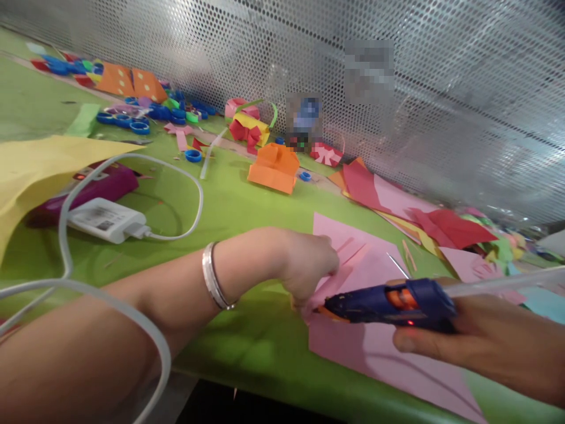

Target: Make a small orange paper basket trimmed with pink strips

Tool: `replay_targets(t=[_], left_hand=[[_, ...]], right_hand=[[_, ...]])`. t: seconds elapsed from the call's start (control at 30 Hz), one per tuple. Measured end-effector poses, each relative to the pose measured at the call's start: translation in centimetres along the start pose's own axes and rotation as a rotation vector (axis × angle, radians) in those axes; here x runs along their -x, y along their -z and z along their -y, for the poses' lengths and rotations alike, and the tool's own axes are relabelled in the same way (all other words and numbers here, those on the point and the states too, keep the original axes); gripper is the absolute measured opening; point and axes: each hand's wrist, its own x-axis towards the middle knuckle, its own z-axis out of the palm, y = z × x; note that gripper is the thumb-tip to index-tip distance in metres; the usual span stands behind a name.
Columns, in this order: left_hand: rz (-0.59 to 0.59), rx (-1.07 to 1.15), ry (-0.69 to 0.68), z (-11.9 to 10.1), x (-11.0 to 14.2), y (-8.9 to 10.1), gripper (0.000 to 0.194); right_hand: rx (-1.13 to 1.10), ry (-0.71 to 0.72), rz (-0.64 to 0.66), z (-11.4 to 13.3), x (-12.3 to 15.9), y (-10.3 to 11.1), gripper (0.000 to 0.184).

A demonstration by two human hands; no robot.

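Right fingers (415,341) around the glue gun (375,303), nozzle (324,310) just beside left fingers (303,291) tight on pink paper (334,279)

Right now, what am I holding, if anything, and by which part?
Your right hand holds the blue glue gun at its rear end. Your left hand seems to pinch pink paper near the gun's tip; by which part cannot be told.

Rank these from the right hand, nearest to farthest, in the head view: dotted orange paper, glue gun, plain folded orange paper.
1. Glue gun: held in the right hand.
2. Plain folded orange paper: middle, toward the back.
3. Dotted orange paper: far left.
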Motion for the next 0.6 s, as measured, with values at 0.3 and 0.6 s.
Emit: replay_targets(t=[0.3, 0.6], left_hand=[[0.052, -0.006, -0.001, 0.0, 0.0, 0.2, 0.047], [0.035, 0.018, -0.004, 0.1, -0.1, 0.2, 0.062]], right_hand=[[0.038, -0.144, -0.004, -1.4, -1.4, 2.0, 0.057], [-0.017, -0.053, -0.023, 0.1, -0.8, 1.6, 0.040]])
